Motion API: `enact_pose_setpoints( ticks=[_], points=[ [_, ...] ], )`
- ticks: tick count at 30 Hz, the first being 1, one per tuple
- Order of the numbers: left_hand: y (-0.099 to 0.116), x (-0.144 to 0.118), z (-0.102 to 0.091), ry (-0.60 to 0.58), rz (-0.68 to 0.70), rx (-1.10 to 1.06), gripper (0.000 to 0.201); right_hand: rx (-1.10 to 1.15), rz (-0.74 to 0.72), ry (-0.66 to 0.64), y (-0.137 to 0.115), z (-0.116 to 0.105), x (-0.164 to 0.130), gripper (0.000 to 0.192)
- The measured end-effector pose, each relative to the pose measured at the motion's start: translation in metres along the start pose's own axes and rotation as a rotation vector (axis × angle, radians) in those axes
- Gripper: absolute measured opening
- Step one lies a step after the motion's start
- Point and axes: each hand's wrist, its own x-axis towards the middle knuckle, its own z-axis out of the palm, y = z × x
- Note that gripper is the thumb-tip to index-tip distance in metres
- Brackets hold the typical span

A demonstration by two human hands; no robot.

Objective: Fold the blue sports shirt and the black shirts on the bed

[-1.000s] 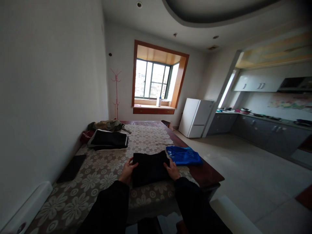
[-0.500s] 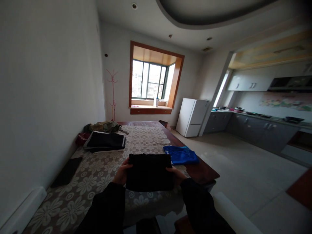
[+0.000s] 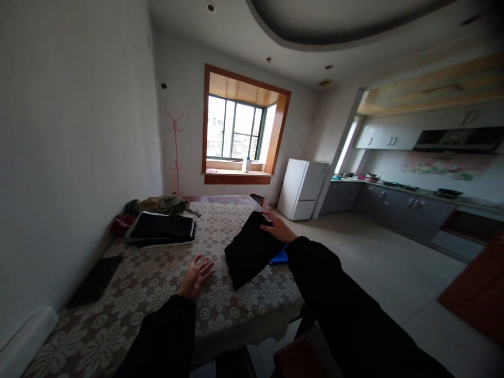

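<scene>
My right hand [image 3: 276,228] grips the upper right corner of a folded black garment [image 3: 252,249], thumb on top. The garment is tilted over the table, its lower end toward the left. Whether it touches the tablecloth I cannot tell. Behind it, a folded blue garment [image 3: 280,256] is mostly hidden, only a strip showing. To the left, my left hand [image 3: 196,275] is over the flowered tablecloth [image 3: 136,299], fingers spread and holding nothing.
A stack of folded dark clothes [image 3: 163,228] lies at the table's left, near an olive cloth bag [image 3: 157,205]. A flat black object [image 3: 94,281] lies by the wall. A red-brown chair [image 3: 299,354] stands at the near edge. Beyond are a white fridge [image 3: 301,189] and kitchen cabinets.
My left hand has let go of the black garment and moved down and left. My right hand has lifted and turned the garment rightward, covering most of the blue one.
</scene>
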Motion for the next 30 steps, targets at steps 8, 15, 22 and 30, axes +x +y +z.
enact_pose_setpoints(
  ticks=[8,15,22,30],
  points=[
    [0.004,-0.001,0.0,-0.058,-0.033,0.009,0.033,-0.263,0.072,0.016,-0.017,-0.07,0.061,0.062],
    [0.003,0.002,-0.001,-0.066,-0.046,0.025,0.027,-0.35,0.098,0.055,0.013,-0.095,0.073,0.06],
    [0.005,-0.002,0.0,-0.074,-0.041,0.026,0.023,-0.419,0.177,0.07,0.032,-0.11,0.069,0.063],
    [0.004,-0.002,0.0,-0.064,-0.04,0.02,0.023,-0.48,0.208,0.069,0.048,-0.104,0.066,0.061]
  ],
)
